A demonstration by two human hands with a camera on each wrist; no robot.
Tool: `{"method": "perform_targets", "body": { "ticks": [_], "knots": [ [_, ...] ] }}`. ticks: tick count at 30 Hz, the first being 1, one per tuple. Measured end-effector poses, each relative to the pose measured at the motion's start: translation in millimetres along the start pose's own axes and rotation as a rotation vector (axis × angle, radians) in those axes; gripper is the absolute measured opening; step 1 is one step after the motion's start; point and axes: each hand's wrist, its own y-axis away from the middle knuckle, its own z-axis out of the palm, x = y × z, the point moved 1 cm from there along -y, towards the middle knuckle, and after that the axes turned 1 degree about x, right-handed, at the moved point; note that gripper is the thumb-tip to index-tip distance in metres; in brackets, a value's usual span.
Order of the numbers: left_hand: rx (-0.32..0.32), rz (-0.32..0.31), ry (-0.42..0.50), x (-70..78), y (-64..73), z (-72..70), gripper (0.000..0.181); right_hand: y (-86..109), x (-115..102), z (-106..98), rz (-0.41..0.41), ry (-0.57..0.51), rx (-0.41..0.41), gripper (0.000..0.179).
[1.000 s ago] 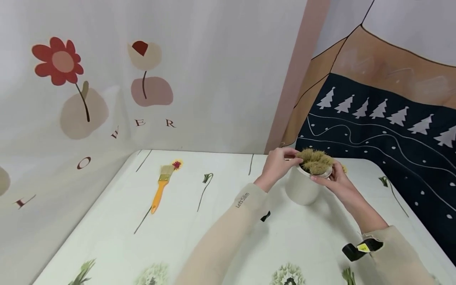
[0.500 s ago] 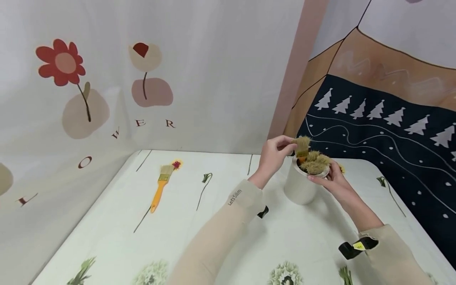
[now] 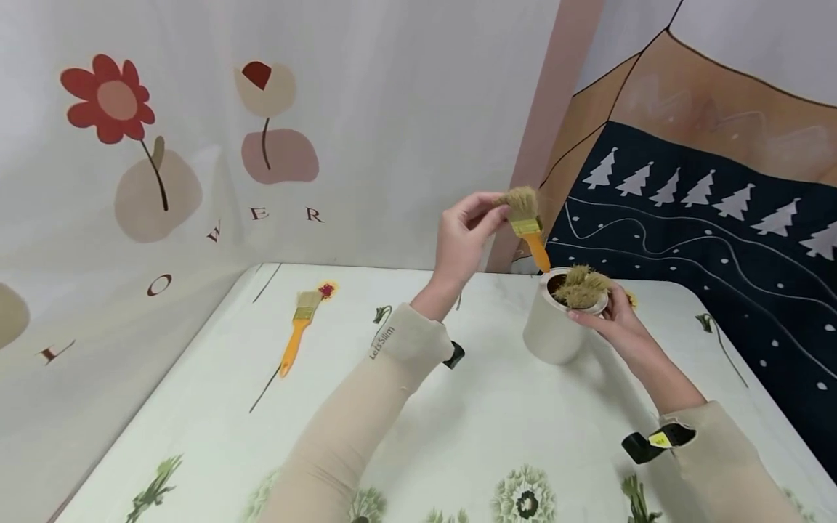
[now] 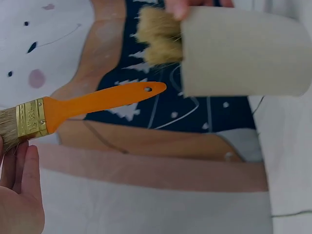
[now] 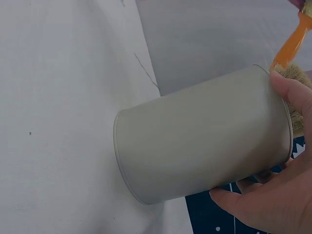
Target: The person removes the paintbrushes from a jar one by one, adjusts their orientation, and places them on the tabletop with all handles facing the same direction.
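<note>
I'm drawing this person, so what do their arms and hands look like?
The left sleeve and right sleeve are beige. Dark lettering marks the left cuff. A black gadget shows at each cuff; the right one has a yellow label. The left hand and right hand wear no gloves.

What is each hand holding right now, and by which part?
The left hand pinches an orange-handled paintbrush by its bristles, handle pointing down. The right hand grips the off-white canister near its rim.
</note>
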Motion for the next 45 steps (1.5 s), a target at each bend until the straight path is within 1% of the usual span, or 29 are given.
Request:
{"method": "perform_targets", "body": {
  "ticks": [2, 5, 7, 9, 13, 18, 21, 25, 28, 34, 37, 40, 42, 45],
  "knots": [
    [0.024, 0.020, 0.041, 7.1, -2.3, -9.3, 0.020, 0.2, -1, -1, 0.000, -0.001, 0.001, 0.100],
    [0.065, 0.051, 0.069, 13.1, -4.9, -25.5, 0.020, 0.6, -1, 0, 0.007, -0.012, -0.002, 0.101],
    [0.091, 0.066, 0.065, 15.2, -5.7, -38.1, 0.020, 0.6, 0, 1, 0.012, -0.015, -0.004, 0.101],
    [0.115, 0.067, 0.058, 16.9, -6.6, -51.4, 0.021, 0.7, 0, 2, 0.015, -0.012, -0.004, 0.101],
    [0.160, 0.039, 0.036, 18.0, -7.7, -80.2, 0.023, 0.9, 0, 2, 0.017, -0.008, -0.001, 0.102],
    [0.217, -0.002, 0.029, 12.5, -4.7, -117.9, 0.019, 0.9, -2, 1, 0.017, -0.011, -0.007, 0.102],
    [0.233, -0.010, 0.003, 9.5, -1.7, -139.1, 0.015, 0.9, -3, 1, 0.010, 0.002, -0.007, 0.100],
    [0.238, -0.021, -0.073, 6.4, 4.5, -165.2, 0.016, 0.8, -3, 0, 0.007, 0.011, -0.005, 0.100],
    [0.243, -0.049, -0.134, 3.6, 10.7, -184.1, 0.021, 0.7, -3, 0, 0.014, 0.004, -0.007, 0.100],
    [0.282, -0.129, -0.242, -3.2, 20.4, -217.7, 0.028, -0.2, -2, 1, 0.020, -0.020, -0.006, 0.102],
    [0.300, -0.176, -0.282, -9.2, 22.8, -231.7, 0.030, 0.5, -2, 0, 0.019, -0.008, -0.001, 0.101],
    [0.321, -0.213, -0.289, -16.4, 24.9, -244.7, 0.031, 1.2, -2, -1, 0.017, 0.004, 0.002, 0.101],
    [0.337, -0.247, -0.302, -20.8, 27.2, -253.6, 0.033, 0.8, -3, -1, 0.018, -0.010, 0.002, 0.102],
    [0.344, -0.303, -0.382, -25.9, 31.9, -264.1, 0.037, -0.1, -3, 0, 0.022, -0.019, 0.003, 0.102]
  ]
}}
